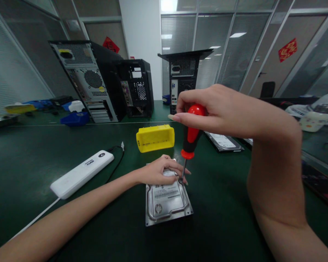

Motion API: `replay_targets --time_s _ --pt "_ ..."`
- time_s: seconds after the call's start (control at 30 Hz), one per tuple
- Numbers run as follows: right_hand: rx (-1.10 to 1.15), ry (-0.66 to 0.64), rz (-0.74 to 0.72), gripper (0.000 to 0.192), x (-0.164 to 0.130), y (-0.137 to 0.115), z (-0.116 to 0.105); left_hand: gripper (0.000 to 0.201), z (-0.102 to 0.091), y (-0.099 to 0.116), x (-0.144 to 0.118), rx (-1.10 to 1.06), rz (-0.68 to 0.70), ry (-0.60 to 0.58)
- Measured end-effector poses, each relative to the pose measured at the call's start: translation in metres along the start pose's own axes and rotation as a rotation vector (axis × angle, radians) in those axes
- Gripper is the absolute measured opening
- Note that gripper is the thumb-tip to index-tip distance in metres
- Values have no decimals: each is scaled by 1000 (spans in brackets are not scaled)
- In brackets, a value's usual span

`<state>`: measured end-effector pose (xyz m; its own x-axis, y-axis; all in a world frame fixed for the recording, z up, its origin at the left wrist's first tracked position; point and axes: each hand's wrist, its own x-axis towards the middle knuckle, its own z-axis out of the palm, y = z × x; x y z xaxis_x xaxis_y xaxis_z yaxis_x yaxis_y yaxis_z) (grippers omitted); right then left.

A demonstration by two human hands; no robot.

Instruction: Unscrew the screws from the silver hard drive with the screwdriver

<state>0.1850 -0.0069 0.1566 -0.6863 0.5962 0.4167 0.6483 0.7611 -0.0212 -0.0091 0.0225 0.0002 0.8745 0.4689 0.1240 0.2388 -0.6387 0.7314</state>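
A flat, silver metal hard drive (167, 201) is lying on the dark green table (71, 153), its long axis running away from the person. A red-and-black-handled screwdriver (191, 140) is standing nearly upright over the drive's far right corner, tip touching there. The right hand (207, 109) is gripping the handle top, fingers wrapped around it. The left hand (160, 171) is pressing down on the drive's far edge, fingertips pinching beside the tip. A yellow plastic bin (155, 137) is sitting just beyond the drive.

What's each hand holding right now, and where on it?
Right hand grips the screwdriver by the top of its red handle. Left hand holds nothing; it presses on the far end of the hard drive.
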Motion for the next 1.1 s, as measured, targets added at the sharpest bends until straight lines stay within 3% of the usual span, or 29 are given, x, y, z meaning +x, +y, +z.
replay_targets --time_s 0.43,0.73,1.1 --pt "81 -78 -125 31 2 1 -3 24 -1 -1 1 21 -4 -19" --pt "154 -132 -111 27 0 -2 -7 28 0 -1 0 28 4 -1" --pt "223 -174 -209 36 -1 6 -11 19 -1 -2 -1 33 6 9"
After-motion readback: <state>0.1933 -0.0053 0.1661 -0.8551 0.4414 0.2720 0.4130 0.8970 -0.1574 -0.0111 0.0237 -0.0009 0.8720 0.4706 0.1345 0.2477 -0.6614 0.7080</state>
